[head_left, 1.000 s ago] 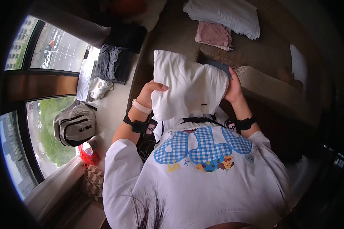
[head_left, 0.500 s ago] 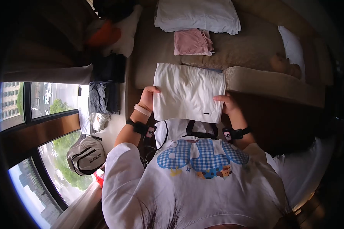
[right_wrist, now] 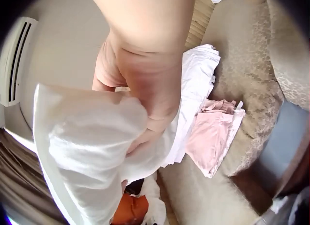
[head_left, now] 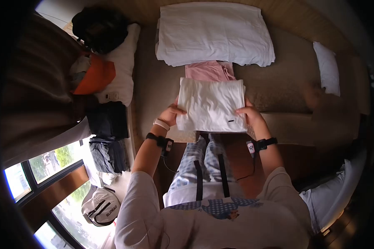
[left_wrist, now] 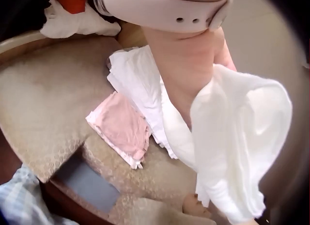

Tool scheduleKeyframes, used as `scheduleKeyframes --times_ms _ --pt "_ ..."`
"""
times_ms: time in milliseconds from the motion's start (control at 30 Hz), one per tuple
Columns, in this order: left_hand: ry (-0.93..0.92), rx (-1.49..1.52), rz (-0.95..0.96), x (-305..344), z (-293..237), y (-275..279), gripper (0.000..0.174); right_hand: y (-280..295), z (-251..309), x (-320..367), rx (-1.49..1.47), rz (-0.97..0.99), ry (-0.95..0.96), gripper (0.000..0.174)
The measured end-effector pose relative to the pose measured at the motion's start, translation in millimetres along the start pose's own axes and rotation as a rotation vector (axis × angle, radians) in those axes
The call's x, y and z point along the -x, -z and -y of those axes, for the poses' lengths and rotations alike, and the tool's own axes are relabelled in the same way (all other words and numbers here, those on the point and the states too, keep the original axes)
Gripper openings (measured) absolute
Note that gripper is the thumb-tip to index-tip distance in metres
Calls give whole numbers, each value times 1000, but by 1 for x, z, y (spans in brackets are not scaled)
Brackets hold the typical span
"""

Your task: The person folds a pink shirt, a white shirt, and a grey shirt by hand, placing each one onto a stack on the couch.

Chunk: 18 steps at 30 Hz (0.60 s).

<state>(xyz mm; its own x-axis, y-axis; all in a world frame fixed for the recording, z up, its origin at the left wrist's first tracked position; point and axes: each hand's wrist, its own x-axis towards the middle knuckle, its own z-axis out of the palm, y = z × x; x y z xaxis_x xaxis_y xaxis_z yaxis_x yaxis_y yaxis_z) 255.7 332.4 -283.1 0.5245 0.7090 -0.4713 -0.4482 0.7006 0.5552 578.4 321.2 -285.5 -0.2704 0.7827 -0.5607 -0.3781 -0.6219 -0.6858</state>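
Note:
A folded white garment (head_left: 212, 101) with a small dark tag near its lower right corner is held up between both hands in the head view. The left hand (head_left: 172, 114) grips its left edge, thumb on top. At the right edge the right hand (head_left: 251, 114) pinches it, thumb on top and fingers behind. Just beyond it lies a folded pink garment (head_left: 207, 70), partly covered from view. In the left wrist view the white cloth (left_wrist: 237, 142) hangs from the left hand (left_wrist: 186, 79); in the right wrist view it hides some fingers of the right hand (right_wrist: 150, 89).
A large folded white stack (head_left: 214, 33) lies on the brown sofa (head_left: 278, 89) behind the pink garment. To the left are an orange bag (head_left: 97, 74), a black bag (head_left: 99, 29), dark folded clothes (head_left: 108, 120) and a backpack (head_left: 102, 206). A white pillow (head_left: 328, 68) is at right.
The view has shifted toward the sofa, and the white garment in both hands is now close to the pink one. It hangs flatter than a second ago, and the right thumb now lies on its front.

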Motion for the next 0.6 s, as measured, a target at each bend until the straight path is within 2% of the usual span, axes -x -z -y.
scheduleKeyframes --times_ms 67,133,167,233,333,433,533,600 --pt "-63 -43 -46 -45 -3 18 90 25 2 -63 -14 19 83 84" --pt "-154 -30 -78 -86 7 44 89 36 1 -109 -30 -11 88 75" --pt "-208 -3 -100 -108 16 57 82 49 -6 -135 43 -68 51 73" --pt "-130 66 -264 -147 44 97 72 71 -25 -170 196 -177 -37 70" --pt "183 -167 -713 -163 81 116 59 97 -61 -194 525 -421 -229 59" --pt "-16 -145 -747 -158 106 124 51 110 -79 -195 365 -362 -136 46" --pt "-189 -308 -781 -148 109 117 43 107 -85 -188 398 -345 128 35" --pt "-305 -207 -781 -142 104 105 42 97 -80 -179 305 -377 228 32"
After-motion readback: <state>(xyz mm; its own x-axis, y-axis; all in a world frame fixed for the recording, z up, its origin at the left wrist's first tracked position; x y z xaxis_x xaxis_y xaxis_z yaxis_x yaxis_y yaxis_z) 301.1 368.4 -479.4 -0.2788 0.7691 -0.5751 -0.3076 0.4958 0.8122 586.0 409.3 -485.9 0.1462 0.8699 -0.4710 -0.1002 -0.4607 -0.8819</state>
